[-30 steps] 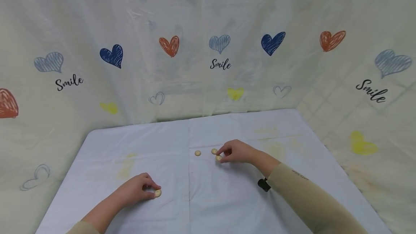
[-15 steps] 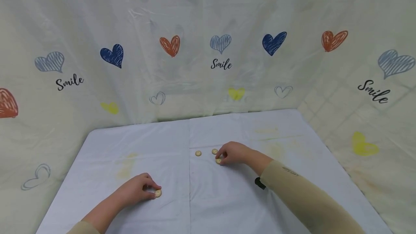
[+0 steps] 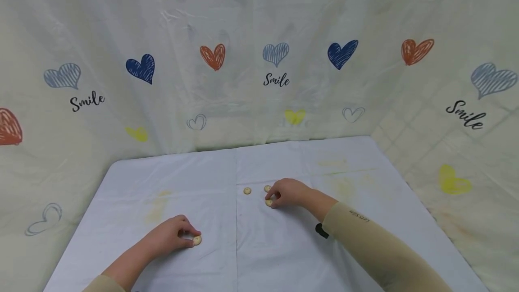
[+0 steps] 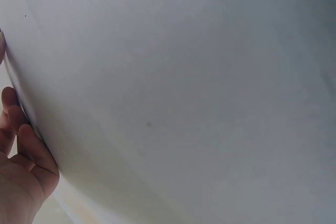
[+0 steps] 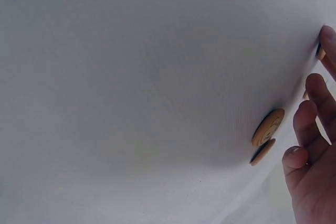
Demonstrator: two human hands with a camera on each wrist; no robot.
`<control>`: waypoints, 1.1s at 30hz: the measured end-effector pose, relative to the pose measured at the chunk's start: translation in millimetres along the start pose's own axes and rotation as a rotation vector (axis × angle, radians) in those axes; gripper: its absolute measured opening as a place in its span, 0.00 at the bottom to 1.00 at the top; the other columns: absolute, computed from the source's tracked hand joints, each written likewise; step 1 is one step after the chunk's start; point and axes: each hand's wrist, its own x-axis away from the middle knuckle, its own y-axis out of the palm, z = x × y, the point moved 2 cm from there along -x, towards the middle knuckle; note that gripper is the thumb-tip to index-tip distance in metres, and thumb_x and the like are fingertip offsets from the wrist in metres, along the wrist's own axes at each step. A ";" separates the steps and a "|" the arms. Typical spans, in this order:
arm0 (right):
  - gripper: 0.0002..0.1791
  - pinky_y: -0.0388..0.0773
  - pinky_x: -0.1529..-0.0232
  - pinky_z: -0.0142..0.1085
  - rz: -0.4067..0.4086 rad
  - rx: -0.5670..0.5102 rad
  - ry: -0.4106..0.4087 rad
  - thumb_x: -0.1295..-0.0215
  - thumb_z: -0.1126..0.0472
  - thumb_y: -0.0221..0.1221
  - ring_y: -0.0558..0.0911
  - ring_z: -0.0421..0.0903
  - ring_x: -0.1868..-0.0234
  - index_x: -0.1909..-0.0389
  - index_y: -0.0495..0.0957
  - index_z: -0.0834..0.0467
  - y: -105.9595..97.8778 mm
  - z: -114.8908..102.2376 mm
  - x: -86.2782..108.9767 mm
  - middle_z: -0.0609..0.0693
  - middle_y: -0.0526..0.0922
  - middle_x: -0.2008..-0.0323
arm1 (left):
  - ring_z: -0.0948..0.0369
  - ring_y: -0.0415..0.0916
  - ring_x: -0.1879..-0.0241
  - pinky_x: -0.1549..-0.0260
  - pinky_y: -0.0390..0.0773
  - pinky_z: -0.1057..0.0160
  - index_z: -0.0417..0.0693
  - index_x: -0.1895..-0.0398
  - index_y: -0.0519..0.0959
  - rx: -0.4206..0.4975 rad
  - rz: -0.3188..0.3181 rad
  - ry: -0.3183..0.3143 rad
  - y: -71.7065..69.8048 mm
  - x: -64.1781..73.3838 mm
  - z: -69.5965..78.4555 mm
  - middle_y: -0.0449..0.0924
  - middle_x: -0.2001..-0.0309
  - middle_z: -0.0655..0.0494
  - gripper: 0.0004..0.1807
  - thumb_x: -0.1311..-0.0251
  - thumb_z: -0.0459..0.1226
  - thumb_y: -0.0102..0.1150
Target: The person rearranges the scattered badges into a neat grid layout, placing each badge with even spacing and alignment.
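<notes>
My left hand [image 3: 172, 234] pinches a small round wooden disc [image 3: 197, 240] between thumb and finger, low over the cloth at the front left. In the left wrist view only the curled fingers of that hand [image 4: 29, 174] show; its disc is hidden. Right of centre, my right hand [image 3: 289, 192] pinches a second disc [image 3: 269, 203] at the cloth. Just behind those fingertips lies another disc [image 3: 267, 188], and one more disc [image 3: 247, 190] lies to its left. In the right wrist view a disc [image 5: 269, 127] bears a dark line drawing.
A white cloth [image 3: 211, 179] with faint yellow stains and creases covers the table. Behind it hangs a pale curtain [image 3: 243, 98] printed with hearts and "Smile". A small black object [image 3: 322, 230] shows beneath the right sleeve [image 3: 365, 233].
My right hand has drawn its disc a little toward me and then slightly left, away from the disc behind it. My left hand has stayed in place, still pinching its disc.
</notes>
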 end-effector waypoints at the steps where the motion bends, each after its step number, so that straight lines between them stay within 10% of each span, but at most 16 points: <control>1: 0.14 0.70 0.62 0.36 0.003 -0.002 -0.007 0.41 0.53 0.70 0.72 0.38 0.70 0.53 0.87 0.44 -0.6 -0.2 0.7 0.39 0.75 0.74 | 0.69 0.68 0.64 0.64 0.70 0.67 0.67 0.57 0.87 -0.002 0.001 0.000 -0.2 0.1 -0.1 0.73 0.62 0.68 0.12 0.46 0.48 0.73; 33: 0.15 0.71 0.66 0.38 0.105 -0.316 0.169 0.44 0.52 0.72 0.74 0.44 0.66 0.54 0.88 0.45 -19.5 61.4 36.8 0.44 0.79 0.70 | 0.70 0.69 0.63 0.63 0.70 0.66 0.67 0.57 0.87 0.008 0.002 0.024 0.0 1.1 -0.4 0.73 0.61 0.67 0.13 0.46 0.49 0.72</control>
